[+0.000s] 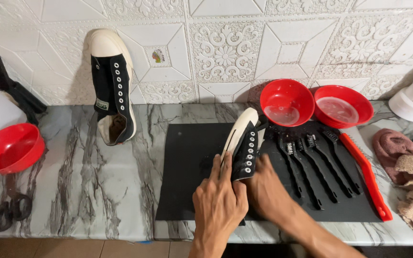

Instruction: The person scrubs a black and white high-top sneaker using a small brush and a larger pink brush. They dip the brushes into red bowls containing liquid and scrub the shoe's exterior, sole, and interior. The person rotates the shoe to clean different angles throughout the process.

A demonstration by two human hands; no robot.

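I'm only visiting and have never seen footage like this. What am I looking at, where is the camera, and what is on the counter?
There is no machine here: a person works with bare hands, filmed by a camera on their head looking down. Both the left hand and right hand hold a black and white shoe over a black mat on a marble counter. A second shoe leans against the tiled wall. Right of the hands lie black brushes and a red brush, behind them two red bowls. Rags lie far right; a third red bowl and scissors far left.
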